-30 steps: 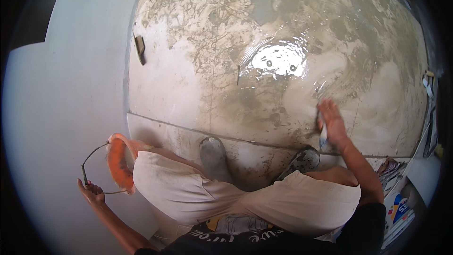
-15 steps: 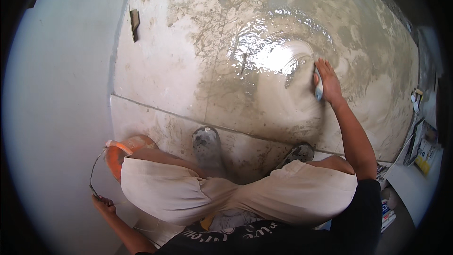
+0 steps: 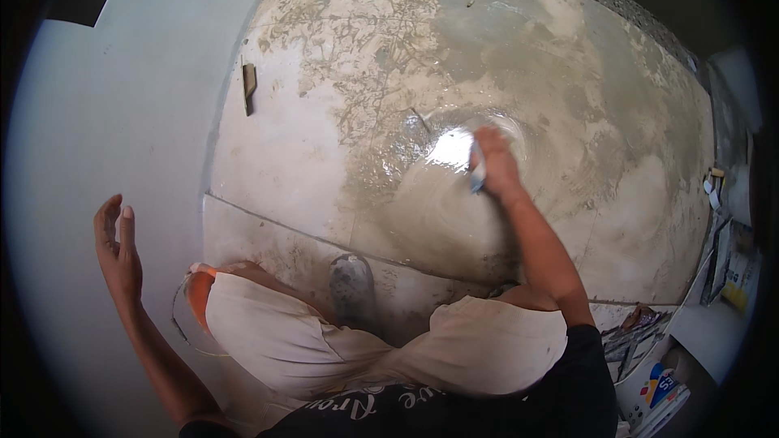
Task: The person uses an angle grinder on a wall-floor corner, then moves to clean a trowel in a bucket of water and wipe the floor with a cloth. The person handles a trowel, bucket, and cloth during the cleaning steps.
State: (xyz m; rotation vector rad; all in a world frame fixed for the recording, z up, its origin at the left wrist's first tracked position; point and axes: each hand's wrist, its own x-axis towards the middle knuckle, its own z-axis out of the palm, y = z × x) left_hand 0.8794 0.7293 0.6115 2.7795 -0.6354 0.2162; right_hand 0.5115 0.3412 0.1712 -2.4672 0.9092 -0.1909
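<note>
Sponge sits on the wet patch mid-tile, pinned under the right hand, fingers curled over it. Step looks like wiping mortar film off the tile; next pass probably needs the dry grey smear further out covered. Left hand is spread open, holding nothing, over the pale floor. Orange bucket is mostly hidden behind the knee; sponge itself barely shows.

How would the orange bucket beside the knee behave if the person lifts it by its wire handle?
The orange bucket would probably swing, since its thin wire handle looks loose. It seems small, so likely light, though its contents are hidden behind the knee. On the smooth pale tile it might slide easily when pushed.
</note>
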